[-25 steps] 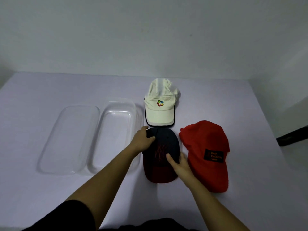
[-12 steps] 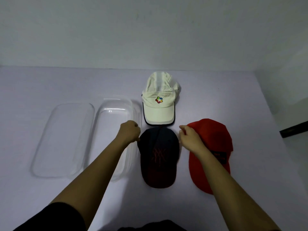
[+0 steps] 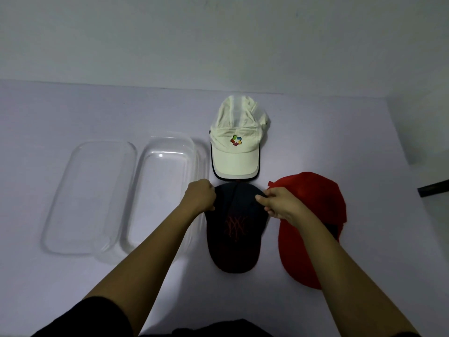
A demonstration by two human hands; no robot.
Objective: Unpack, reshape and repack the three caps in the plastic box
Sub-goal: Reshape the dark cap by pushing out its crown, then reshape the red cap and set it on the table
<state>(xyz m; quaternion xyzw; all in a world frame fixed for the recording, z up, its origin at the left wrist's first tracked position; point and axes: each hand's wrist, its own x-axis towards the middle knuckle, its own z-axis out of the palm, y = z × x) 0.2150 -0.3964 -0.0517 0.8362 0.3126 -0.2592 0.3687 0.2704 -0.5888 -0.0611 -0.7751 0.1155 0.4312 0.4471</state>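
Head view hides a fair amount from me. My right forearm crosses the soft red fabric cap, covering its inner side and nearly all of a dark patch on its front, so I cannot read it. My left forearm covers the near right corner of the clear, round-cornered plastic box. Black sleeve fabric is cut off by the bottom edge of the picture, and a dark bar-shaped object is cut off at the right edge; I cannot tell what it is.

The light is dim. On the dark navy cloth cap the reddish stitched emblem shows only as thin crossing lines. This cap lies on the pale matte table, brim toward me, between the box and the red cap. My left hand is curled on the left side of its domed crown, its fingertips out of sight behind the knuckles. My right hand pinches the right side of the crown between thumb and fingers. The hands are apart, with the crown between them.

Beyond it lies the cream cap with a dark-edged stiff brim, its thin crown crumpled and a small multicoloured emblem on the front. Its brim tip sits just beside the navy crown.

The glossy box holds no cap. Its flat clear lid lies alongside it on the left.
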